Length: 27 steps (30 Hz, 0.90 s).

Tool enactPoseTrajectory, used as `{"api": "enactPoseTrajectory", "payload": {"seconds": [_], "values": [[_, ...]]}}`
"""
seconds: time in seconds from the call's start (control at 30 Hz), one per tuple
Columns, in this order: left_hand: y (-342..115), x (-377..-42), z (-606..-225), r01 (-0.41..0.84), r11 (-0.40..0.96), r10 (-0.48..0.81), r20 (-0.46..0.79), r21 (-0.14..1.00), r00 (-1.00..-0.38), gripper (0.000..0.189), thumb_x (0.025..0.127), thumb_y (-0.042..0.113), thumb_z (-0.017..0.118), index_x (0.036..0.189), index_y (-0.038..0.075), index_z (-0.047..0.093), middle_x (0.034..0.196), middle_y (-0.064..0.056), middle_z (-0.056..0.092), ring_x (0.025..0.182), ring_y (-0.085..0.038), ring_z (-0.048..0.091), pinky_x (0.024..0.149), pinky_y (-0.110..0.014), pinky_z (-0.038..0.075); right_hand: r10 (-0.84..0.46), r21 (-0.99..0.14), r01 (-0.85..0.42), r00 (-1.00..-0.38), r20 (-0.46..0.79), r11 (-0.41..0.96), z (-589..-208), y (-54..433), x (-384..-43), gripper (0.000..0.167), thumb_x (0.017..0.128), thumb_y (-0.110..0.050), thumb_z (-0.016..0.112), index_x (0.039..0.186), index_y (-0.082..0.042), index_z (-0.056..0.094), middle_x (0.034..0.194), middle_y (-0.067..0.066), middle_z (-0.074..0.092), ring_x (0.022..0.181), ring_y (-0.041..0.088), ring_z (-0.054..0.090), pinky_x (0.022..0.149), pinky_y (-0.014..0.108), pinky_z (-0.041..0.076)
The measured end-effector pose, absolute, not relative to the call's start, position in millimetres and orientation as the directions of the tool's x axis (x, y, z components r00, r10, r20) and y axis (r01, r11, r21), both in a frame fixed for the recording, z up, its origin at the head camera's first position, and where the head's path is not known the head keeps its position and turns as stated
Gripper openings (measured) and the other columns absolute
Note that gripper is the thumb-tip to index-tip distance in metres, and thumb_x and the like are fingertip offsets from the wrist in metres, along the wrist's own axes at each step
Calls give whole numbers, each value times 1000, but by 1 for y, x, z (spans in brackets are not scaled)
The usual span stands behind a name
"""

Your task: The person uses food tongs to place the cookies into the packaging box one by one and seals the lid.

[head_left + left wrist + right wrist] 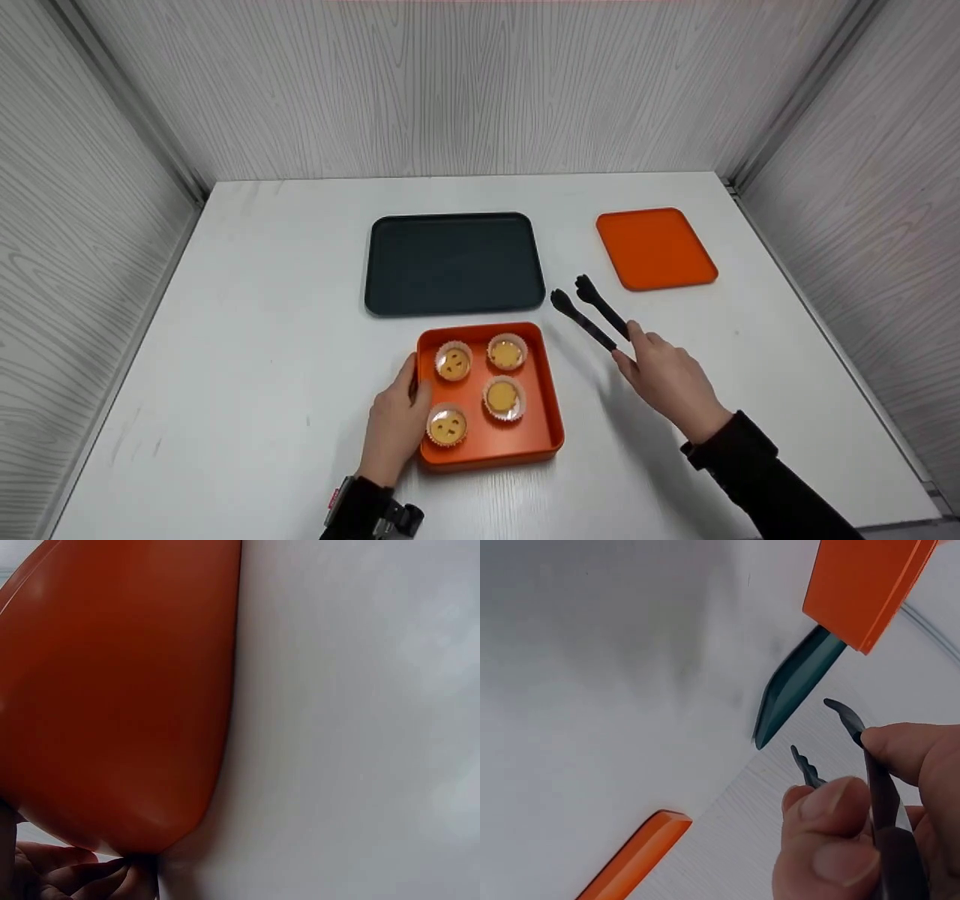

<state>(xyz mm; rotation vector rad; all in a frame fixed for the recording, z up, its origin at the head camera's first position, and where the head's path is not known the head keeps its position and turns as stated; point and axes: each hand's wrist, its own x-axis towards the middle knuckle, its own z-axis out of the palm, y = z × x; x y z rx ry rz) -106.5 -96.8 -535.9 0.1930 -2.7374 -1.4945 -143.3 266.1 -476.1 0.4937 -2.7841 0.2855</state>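
Note:
My left hand (397, 427) grips the left side of a square orange tray (499, 447) with raised walls, its thumb at the rim. In the left wrist view, fingertips (82, 870) show at the lower edge of the tray wall. Inside stand several small tarts (506, 354) in white paper cups, two of them with dark spots on top. To the right of the tray, my right hand (675, 382) holds black tongs (589, 325) between thumb and fingers. The tong arms are spread apart with nothing between the tips, which point forward and left, as the right wrist view also shows.
A dark green rectangular tray (454, 264) lies behind the orange one. At the back right lies a flat orange square plate (657, 249). The white table (240, 360) is bounded by grey wood-grain panels (465, 90) at the back and both sides.

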Motion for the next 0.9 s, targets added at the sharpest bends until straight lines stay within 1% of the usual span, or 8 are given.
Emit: {"api": "enactPoseTrajectory", "payload": {"seconds": [0.1, 0.27, 0.37, 0.5, 0.63, 0.8, 0.9], "values": [[-97, -106, -536, -101, 534, -116, -45, 839, -992, 57, 105, 27, 52, 157, 6, 41, 152, -14, 52, 138, -29, 52, 114, -49, 42, -287, -138, -343, -904, 317, 929, -483, 264, -146, 46, 93, -15, 74, 125, 14, 59, 72, 15, 58, 47, 29, 55, 43, 41, 51], [-97, -106, -537, -95, 535, -113, -41, 839, -993, 56, 105, 26, 51, 157, 6, 40, 152, -15, 52, 138, -29, 51, 114, -50, 42, -274, -119, -334, -894, 354, 935, -493, 261, -150, 46, 90, -10, 74, 125, 17, 59, 73, 19, 59, 46, 32, 56, 42, 44, 52], [-97, -106, -538, -96, 533, -114, -41, 840, -993, 56, 105, 26, 52, 157, 6, 41, 152, -15, 52, 138, -29, 51, 114, -49, 42, -267, -116, -325, -897, 351, 939, -499, 259, -152, 47, 89, -9, 74, 124, 18, 59, 74, 20, 59, 47, 33, 56, 42, 44, 53], [-97, -106, -537, -99, 530, -110, -47, 842, -993, 57, 105, 26, 51, 157, 6, 40, 152, -15, 51, 139, -29, 51, 114, -49, 42, -248, -131, -298, -920, 303, 946, -504, 256, -153, 47, 91, -9, 72, 126, 19, 57, 78, 22, 61, 51, 34, 59, 45, 45, 54], [-97, -106, -537, -101, 526, -112, -50, 845, -992, 57, 105, 26, 51, 157, 7, 40, 152, -14, 51, 138, -29, 51, 114, -49, 42, -217, -161, -256, -950, 226, 953, -504, 253, -154, 48, 95, -12, 69, 127, 20, 55, 81, 24, 63, 55, 37, 61, 49, 48, 55], [-98, -107, -537, -104, 524, -112, -52, 846, -992, 57, 105, 26, 51, 157, 7, 40, 152, -15, 51, 138, -29, 51, 115, -50, 41, -206, -181, -234, -965, 162, 955, -504, 248, -154, 48, 96, -13, 68, 125, 21, 53, 75, 25, 63, 57, 39, 63, 49, 50, 53], [-98, -107, -537, -106, 521, -113, -55, 847, -992, 56, 105, 26, 51, 157, 7, 40, 152, -14, 51, 138, -29, 51, 115, -50, 41, -216, -190, -244, -964, 154, 951, -503, 246, -153, 45, 96, -13, 68, 122, 21, 54, 70, 24, 63, 56, 39, 63, 47, 50, 52]]}}
